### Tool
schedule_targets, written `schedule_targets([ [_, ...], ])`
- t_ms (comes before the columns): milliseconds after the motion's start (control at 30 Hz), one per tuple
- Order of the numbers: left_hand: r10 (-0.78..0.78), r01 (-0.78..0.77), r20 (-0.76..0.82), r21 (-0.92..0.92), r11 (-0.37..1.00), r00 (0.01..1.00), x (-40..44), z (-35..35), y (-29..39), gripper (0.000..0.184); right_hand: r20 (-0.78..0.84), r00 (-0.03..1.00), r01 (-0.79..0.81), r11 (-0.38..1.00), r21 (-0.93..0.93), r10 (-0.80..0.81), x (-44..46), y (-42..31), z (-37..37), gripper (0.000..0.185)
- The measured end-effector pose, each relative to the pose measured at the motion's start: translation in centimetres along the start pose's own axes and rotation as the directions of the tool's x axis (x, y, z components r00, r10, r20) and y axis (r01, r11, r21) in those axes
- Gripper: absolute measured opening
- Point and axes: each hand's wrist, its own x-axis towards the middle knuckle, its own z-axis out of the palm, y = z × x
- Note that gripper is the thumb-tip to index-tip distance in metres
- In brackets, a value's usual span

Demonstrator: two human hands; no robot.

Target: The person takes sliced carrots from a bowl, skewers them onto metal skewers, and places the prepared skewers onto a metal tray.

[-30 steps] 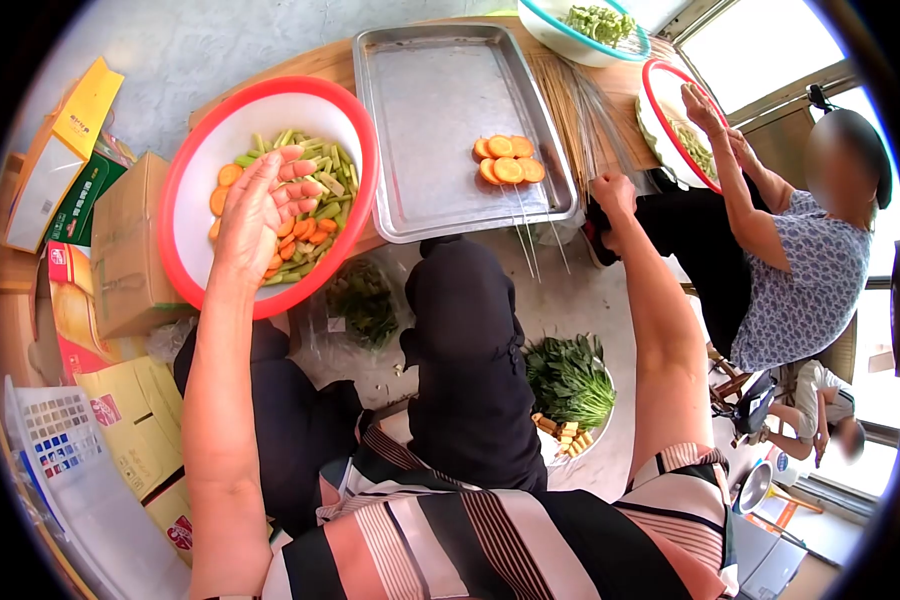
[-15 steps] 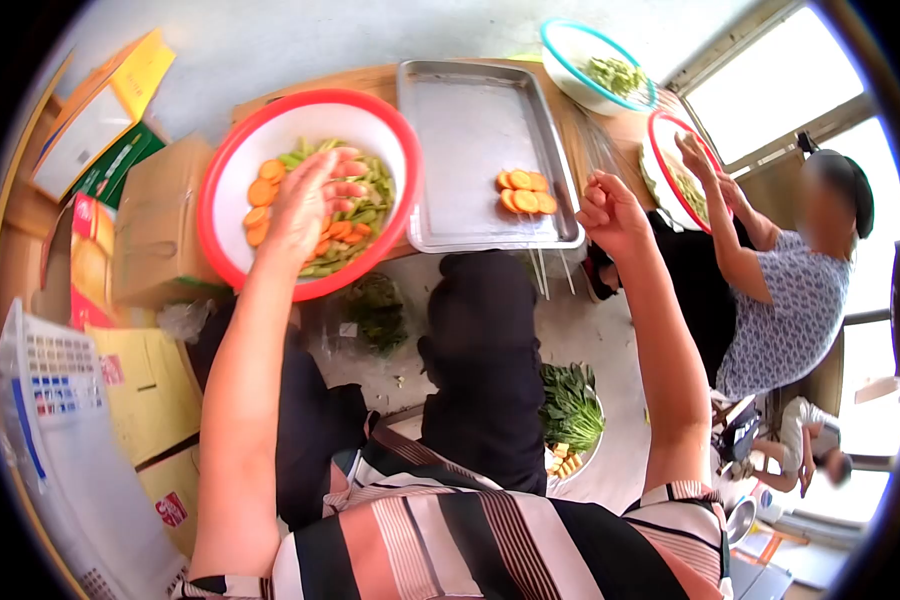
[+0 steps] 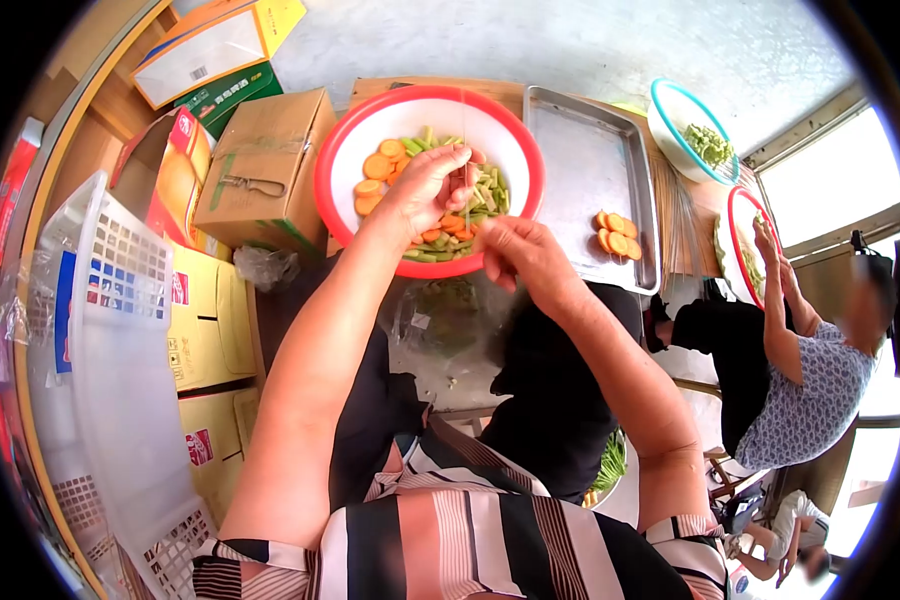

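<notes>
My left hand (image 3: 436,190) is over the red-rimmed white bowl (image 3: 332,170), its fingers curled together around something I cannot make out. Just right of it, at the bowl's near edge, my right hand (image 3: 526,256) pinches a thin skewer (image 3: 467,215), which rises faintly past my left fingertips. Inside the bowl lie round carrot slices (image 3: 375,166), smaller orange pieces and cut green vegetable pieces (image 3: 492,190). To the right, a metal tray (image 3: 590,150) carries carrot slices (image 3: 617,236) grouped in rows.
Loose skewers (image 3: 678,215) lie right of the tray. Beyond are a teal-rimmed bowl (image 3: 667,130) and another red-rimmed bowl (image 3: 735,235), where a seated person (image 3: 805,385) works. Cardboard box (image 3: 270,160) and white plastic basket (image 3: 120,370) stand left. Leafy greens (image 3: 612,462) sit below.
My right hand has moved left from beside the tray to the bowl, near my left hand. My left hand has gone from spread fingers to curled ones. The view has turned toward the left.
</notes>
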Motion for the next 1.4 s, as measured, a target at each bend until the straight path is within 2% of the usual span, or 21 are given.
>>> schedule_targets([
  [67,-0.023,0.020,0.068,0.050,0.999,0.997,-0.3,-0.6,0.7,0.019,-0.101,0.990,0.097,0.995,-0.002,-0.097,1.3,0.4,-0.8,0.032],
  [133,-0.047,0.040,0.071,0.101,0.994,0.996,-0.8,-0.1,0.8,0.020,-0.234,0.954,0.202,0.978,0.046,-0.186,3.2,0.5,-2.2,0.030],
  [233,-0.269,0.158,0.169,0.484,0.861,0.948,-1.4,0.5,0.2,0.023,-0.249,0.960,0.185,0.958,0.219,-0.128,4.9,0.4,-2.9,0.031],
  [333,-0.374,0.198,0.210,0.568,0.799,0.904,-1.4,0.2,-0.8,0.027,-0.171,0.983,0.135,0.894,0.428,-0.066,6.4,2.6,-3.4,0.025],
  [367,-0.362,0.201,0.153,0.609,0.767,0.919,-1.4,0.1,-0.5,0.027,-0.167,0.984,0.129,0.890,0.437,-0.061,6.5,3.1,-3.9,0.025],
  [400,-0.346,0.205,0.097,0.647,0.734,0.933,-1.3,-0.1,-0.1,0.028,-0.182,0.981,0.144,0.864,0.483,-0.062,6.6,3.6,-4.4,0.024],
  [467,-0.118,0.109,-0.037,0.710,0.695,0.992,-0.3,-1.9,0.8,0.027,-0.192,0.978,0.179,0.821,0.543,-0.087,6.4,3.6,-5.5,0.024],
  [533,0.150,0.099,-0.215,0.829,0.550,0.965,0.9,-4.4,0.9,0.022,-0.161,0.976,0.214,0.815,0.539,-0.150,6.1,2.9,-6.5,0.026],
  [567,0.150,0.105,-0.220,0.832,0.545,0.964,1.3,-5.6,0.7,0.022,-0.192,0.968,0.238,0.844,0.481,-0.163,5.6,2.5,-6.3,0.029],
  [633,0.261,0.124,-0.144,0.988,0.093,0.955,1.9,-7.8,0.3,0.017,-0.218,0.962,0.256,0.832,0.492,-0.167,5.0,1.9,-5.5,0.029],
  [800,0.219,0.182,-0.182,0.983,0.020,0.959,2.3,-9.8,-0.9,0.015,-0.233,0.930,0.357,0.850,0.388,-0.285,3.9,1.2,-5.4,0.029],
  [867,0.294,0.092,-0.057,0.990,-0.107,0.954,2.7,-10.3,-2.0,0.014,-0.243,0.931,0.345,0.871,0.349,-0.272,3.5,1.1,-5.5,0.028],
  [900,0.293,0.090,-0.055,0.990,-0.110,0.955,2.9,-10.6,-2.6,0.014,-0.250,0.934,0.327,0.894,0.305,-0.257,3.4,1.0,-5.4,0.027],
  [967,0.192,0.097,-0.075,0.989,-0.109,0.979,3.0,-9.9,-3.9,0.013,-0.258,0.932,0.329,0.894,0.305,-0.255,3.2,0.7,-5.1,0.026],
  [1000,0.191,0.095,-0.074,0.990,-0.108,0.979,3.3,-10.1,-4.6,0.013,-0.264,0.931,0.327,0.895,0.304,-0.251,3.2,0.7,-5.0,0.025],
  [1067,0.276,0.107,-0.045,0.970,-0.216,0.960,3.7,-10.3,-5.9,0.015,-0.266,0.931,0.325,0.898,0.298,-0.249,3.1,0.8,-5.0,0.025],
  [1100,0.113,0.183,-0.157,0.946,-0.268,0.981,4.4,-10.5,-6.1,0.019,-0.262,0.934,0.318,0.900,0.299,-0.243,3.1,0.8,-5.1,0.024],
  [1233,0.174,0.267,-0.228,0.930,-0.254,0.958,4.9,-10.4,-7.3,0.019,-0.251,0.941,0.299,0.903,0.310,-0.226,3.2,1.0,-5.2,0.024],
  [1300,0.134,0.343,-0.323,0.923,-0.177,0.937,6.4,-12.5,-8.0,0.034,-0.258,0.939,0.304,0.901,0.310,-0.228,3.0,0.8,-5.2,0.024],
  [1333,0.131,0.342,-0.322,0.923,-0.178,0.938,6.4,-12.0,-7.7,0.034,-0.263,0.937,0.307,0.900,0.309,-0.229,2.9,0.7,-5.2,0.025],
  [1400,0.004,0.387,-0.390,0.911,-0.141,0.921,6.5,-11.1,-6.6,0.037,-0.270,0.934,0.310,0.904,0.294,-0.233,2.6,0.5,-5.2,0.025],
])
